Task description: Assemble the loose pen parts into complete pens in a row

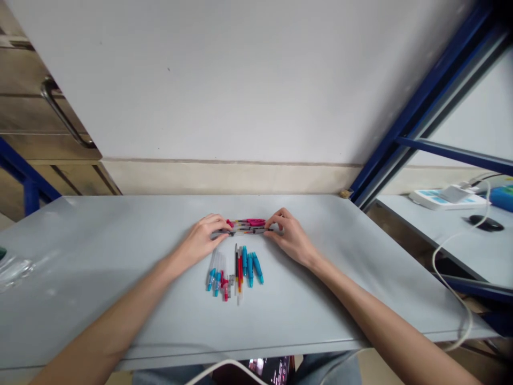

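Observation:
A small bundle of pens (247, 226), some with pink parts and some grey or black, lies crosswise on the table. My left hand (203, 238) is closed round the left ends, thumb below and fingers above. At the right ends my right hand (290, 236) pinches the pens between thumb and fingers. My fingers hide the pen ends. Just below are several pen parts: clear barrels with blue tips (214, 279), pink and clear tip pieces (225, 287), thin red and black refills (239, 267), and bright blue pen pieces (250, 269) in a group.
The grey table (160, 321) meets a white wall at the back. Clear plastic wrapping (18, 270) lies at the left edge. On the right are a blue frame (404, 115), a power strip (447, 199), a black mouse (486, 223) and a white cable (441, 272). A lit phone screen (276, 370) shows below the table edge.

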The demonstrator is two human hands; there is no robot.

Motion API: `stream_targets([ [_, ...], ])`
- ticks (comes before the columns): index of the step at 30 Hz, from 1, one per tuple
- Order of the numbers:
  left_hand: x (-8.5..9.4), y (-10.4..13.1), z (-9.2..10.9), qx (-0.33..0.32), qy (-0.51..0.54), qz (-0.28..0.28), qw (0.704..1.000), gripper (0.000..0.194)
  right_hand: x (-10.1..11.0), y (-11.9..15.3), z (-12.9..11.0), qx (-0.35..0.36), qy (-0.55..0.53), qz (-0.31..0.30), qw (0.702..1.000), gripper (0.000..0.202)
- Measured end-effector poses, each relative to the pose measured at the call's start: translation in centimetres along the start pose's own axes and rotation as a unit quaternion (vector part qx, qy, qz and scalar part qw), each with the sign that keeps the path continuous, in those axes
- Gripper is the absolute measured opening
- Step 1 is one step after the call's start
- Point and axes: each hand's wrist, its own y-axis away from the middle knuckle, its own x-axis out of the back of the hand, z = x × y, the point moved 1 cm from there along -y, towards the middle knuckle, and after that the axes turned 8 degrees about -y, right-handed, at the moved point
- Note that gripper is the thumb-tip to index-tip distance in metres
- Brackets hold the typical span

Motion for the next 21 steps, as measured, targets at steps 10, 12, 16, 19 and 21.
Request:
stream_targets([
  [10, 2.7, 0.1, 0.8, 0.158, 0.078, -0.190, 0.966, 0.033, -1.0, 0.6, -2.8, 0.034, -0.007, -0.014, 0.999, 0.006],
  [12, 3.4, 0.2, 1.0, 0.167, 0.117, -0.275, 0.940, 0.040, -1.7, 0.8, -4.1, 0.048, 0.003, -0.051, 0.998, 0.010],
  [16, 4.0, 0.6, 1.4, 0.208, 0.126, -0.389, 0.888, 0.040, -2.9, 0.8, -6.1, 0.058, 0.060, -0.105, 0.991, 0.008],
  [19, 3.9, 0.7, 1.6, 0.233, 0.114, -0.406, 0.876, 0.036, -3.5, 0.6, -6.6, 0.054, 0.075, -0.138, 0.986, 0.007],
  [21, 3.7, 0.7, 1.7, 0.236, 0.112, -0.403, 0.877, 0.037, -3.6, 0.4, -6.5, 0.054, 0.076, -0.160, 0.983, 0.008],
])
